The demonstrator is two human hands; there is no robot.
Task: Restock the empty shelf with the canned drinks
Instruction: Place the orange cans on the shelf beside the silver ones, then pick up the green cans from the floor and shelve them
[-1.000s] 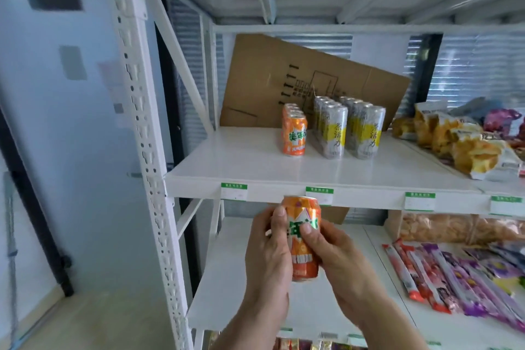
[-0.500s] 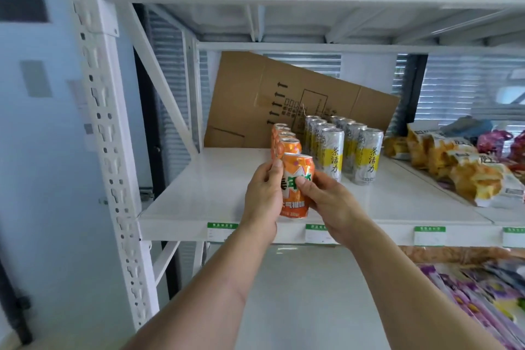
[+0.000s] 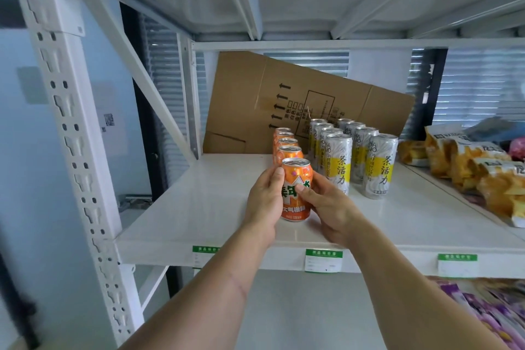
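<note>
An orange can [image 3: 296, 179] stands upright on the white shelf [image 3: 199, 207], at the front of a row of several orange cans [image 3: 285, 145]. My left hand [image 3: 262, 199] grips its left side and my right hand [image 3: 326, 204] grips its right side, thumbs across the label. Just to the right stand two rows of tall silver-and-yellow cans [image 3: 355, 156].
A flattened cardboard box [image 3: 255, 99] leans against the back of the shelf. Yellow snack bags [image 3: 468, 167] lie at the right. The upright post [image 3: 65, 122] and a diagonal brace [image 3: 142, 77] bound the left side. Purple packets [image 3: 483, 310] fill the lower shelf.
Both hands have lifted the orange can from below shelf level and brought it forward onto the shelf, in front of the orange row. The view has moved closer to the shelf.
</note>
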